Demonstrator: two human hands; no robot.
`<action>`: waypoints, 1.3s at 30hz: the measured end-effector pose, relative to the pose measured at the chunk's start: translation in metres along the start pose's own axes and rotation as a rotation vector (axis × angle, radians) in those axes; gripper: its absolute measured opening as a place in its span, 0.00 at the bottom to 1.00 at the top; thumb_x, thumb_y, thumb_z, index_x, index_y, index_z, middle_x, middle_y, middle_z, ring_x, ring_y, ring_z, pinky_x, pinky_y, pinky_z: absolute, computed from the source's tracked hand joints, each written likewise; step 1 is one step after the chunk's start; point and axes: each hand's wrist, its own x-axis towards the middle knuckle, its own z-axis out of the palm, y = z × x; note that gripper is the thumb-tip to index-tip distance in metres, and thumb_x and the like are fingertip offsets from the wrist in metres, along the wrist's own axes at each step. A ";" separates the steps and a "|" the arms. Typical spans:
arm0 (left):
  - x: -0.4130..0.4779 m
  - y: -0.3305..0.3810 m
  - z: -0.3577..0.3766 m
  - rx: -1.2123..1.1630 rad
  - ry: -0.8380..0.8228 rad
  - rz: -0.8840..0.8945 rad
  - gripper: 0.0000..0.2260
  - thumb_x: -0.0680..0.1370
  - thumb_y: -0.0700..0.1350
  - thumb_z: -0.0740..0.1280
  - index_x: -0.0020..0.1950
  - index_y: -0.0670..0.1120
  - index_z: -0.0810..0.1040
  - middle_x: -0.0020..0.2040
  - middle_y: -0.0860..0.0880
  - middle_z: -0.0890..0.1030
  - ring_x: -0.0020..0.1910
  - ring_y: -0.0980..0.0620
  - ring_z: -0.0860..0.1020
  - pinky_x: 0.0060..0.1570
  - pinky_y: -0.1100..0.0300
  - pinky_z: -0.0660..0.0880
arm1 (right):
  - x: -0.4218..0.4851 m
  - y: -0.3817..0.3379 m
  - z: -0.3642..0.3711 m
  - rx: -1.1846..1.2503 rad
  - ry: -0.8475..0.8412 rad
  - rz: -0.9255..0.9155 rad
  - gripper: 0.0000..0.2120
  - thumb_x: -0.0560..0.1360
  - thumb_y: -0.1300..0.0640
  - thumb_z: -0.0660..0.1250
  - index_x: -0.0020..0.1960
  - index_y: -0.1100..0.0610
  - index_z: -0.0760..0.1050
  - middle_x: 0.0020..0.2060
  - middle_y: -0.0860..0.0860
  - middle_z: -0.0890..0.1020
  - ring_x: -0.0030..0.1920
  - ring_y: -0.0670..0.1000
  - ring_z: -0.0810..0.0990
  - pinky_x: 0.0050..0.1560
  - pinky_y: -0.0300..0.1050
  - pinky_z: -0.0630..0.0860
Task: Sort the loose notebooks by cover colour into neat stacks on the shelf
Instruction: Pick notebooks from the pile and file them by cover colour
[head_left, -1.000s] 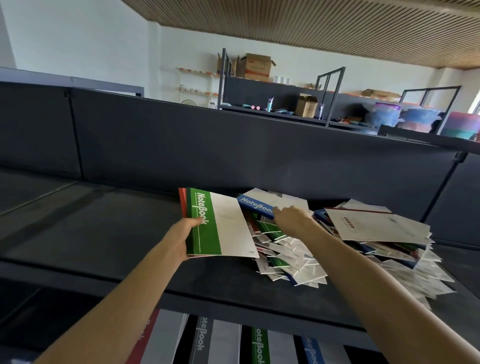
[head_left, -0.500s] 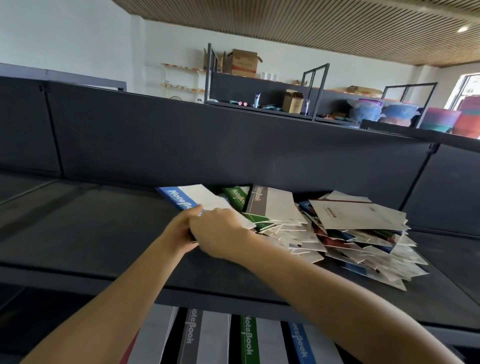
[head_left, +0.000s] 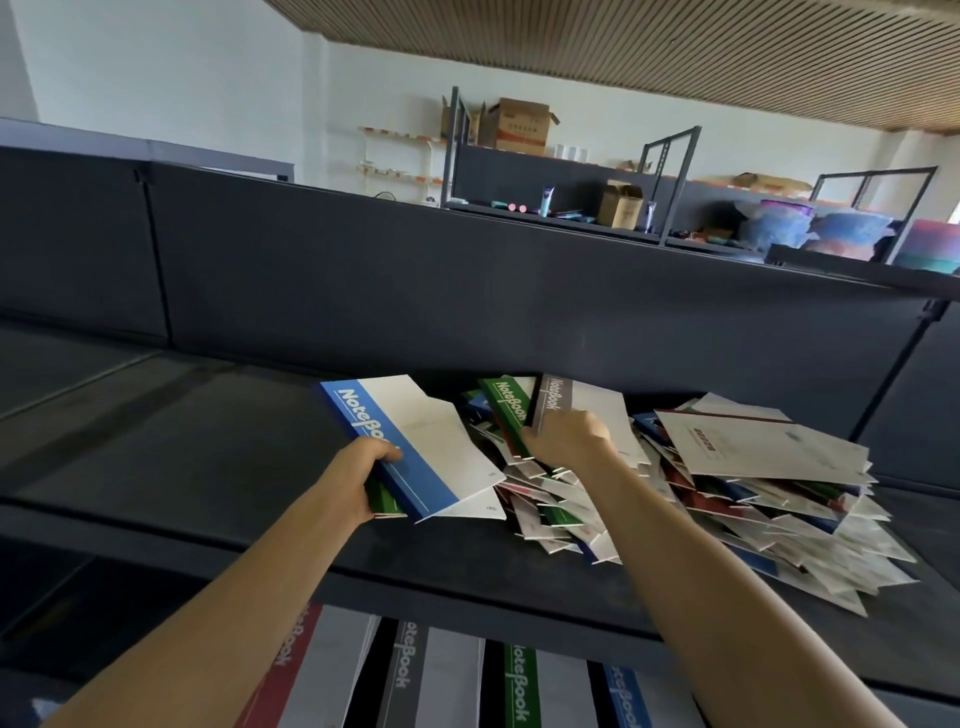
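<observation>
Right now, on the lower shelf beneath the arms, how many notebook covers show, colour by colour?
Red cover: 1
Grey cover: 1
Green cover: 1
Blue cover: 1
Total: 4

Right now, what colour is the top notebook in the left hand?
Blue band on white notebook, head view.

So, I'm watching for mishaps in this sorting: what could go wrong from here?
The left hand holds a blue notebook over a green notebook, so colours could end up stacked together. The right hand grips a grey notebook in the loose pile; pulling it may drag neighbours towards the front edge of the shelf, and some might slide off.
</observation>
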 end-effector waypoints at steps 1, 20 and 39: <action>0.000 0.000 0.000 0.009 -0.001 -0.002 0.11 0.76 0.35 0.62 0.58 0.41 0.68 0.44 0.43 0.75 0.41 0.45 0.76 0.46 0.47 0.72 | -0.003 0.000 -0.002 -0.040 0.022 -0.026 0.29 0.78 0.38 0.50 0.63 0.59 0.72 0.57 0.58 0.78 0.56 0.60 0.77 0.56 0.54 0.77; 0.000 0.005 -0.001 0.021 -0.099 0.018 0.13 0.79 0.50 0.65 0.57 0.43 0.71 0.43 0.45 0.78 0.39 0.47 0.78 0.34 0.52 0.73 | -0.089 -0.050 -0.020 -0.236 0.166 -0.366 0.19 0.79 0.67 0.53 0.70 0.63 0.60 0.60 0.61 0.77 0.58 0.62 0.78 0.52 0.53 0.75; -0.054 -0.042 -0.043 0.184 -0.190 0.025 0.13 0.77 0.41 0.67 0.61 0.42 0.74 0.44 0.47 0.79 0.40 0.50 0.78 0.34 0.59 0.71 | -0.163 -0.051 0.024 1.179 -0.286 0.380 0.06 0.75 0.58 0.68 0.47 0.60 0.73 0.46 0.55 0.79 0.44 0.52 0.78 0.51 0.50 0.78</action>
